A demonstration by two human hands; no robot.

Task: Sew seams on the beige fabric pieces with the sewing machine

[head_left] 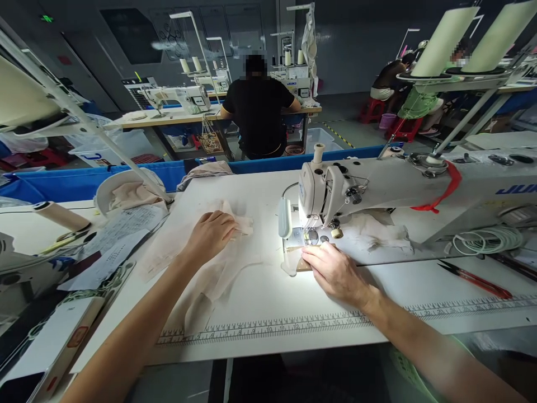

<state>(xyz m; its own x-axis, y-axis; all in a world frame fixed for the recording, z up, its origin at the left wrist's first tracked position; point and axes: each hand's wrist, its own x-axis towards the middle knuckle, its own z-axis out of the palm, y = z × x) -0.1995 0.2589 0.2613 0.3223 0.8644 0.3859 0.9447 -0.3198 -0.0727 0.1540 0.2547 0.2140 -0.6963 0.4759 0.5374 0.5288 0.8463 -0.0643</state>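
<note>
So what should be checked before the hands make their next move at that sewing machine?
1. Left hand on the pale fabric: ok.
2. Right hand well away from the needle area: not ok, its fingertips are close by.
3. Red-handled snips away from the needle area: ok, off to the right.
4. Needle threaded: cannot tell, too small.
5. Sewing machine stopped: cannot tell from a still.

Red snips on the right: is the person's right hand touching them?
Apart. The head camera shows the right hand beside the sewing machine's needle area, with bare white tabletop between it and the snips.
</note>
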